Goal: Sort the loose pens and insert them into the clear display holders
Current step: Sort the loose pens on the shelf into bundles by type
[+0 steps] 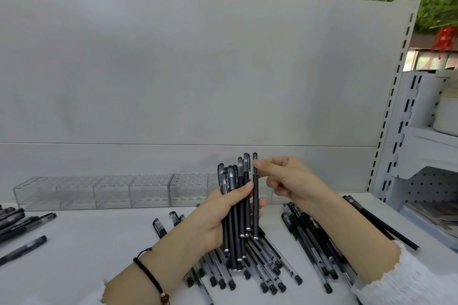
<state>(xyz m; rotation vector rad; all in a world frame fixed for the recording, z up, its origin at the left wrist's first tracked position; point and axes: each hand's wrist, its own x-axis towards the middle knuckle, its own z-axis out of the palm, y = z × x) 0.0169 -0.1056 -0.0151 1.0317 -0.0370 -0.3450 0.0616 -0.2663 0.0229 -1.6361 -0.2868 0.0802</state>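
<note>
Pens [235, 215] upright, caps up, left-hand bundle

The left hand [218, 215] is closed around an upright bundle of black matte pens [235, 205], caps up. Just right of that grip, the right hand [285, 181] pinches the cap end of one single black pen [255, 195], which stands upright against the bundle. Below the grip, loose clear-barrelled pens with black caps [267, 270] lie heaped on the white shelf [99, 242]. Beyond it runs a row of clear acrylic display holders [111, 190], seemingly empty.
</note>
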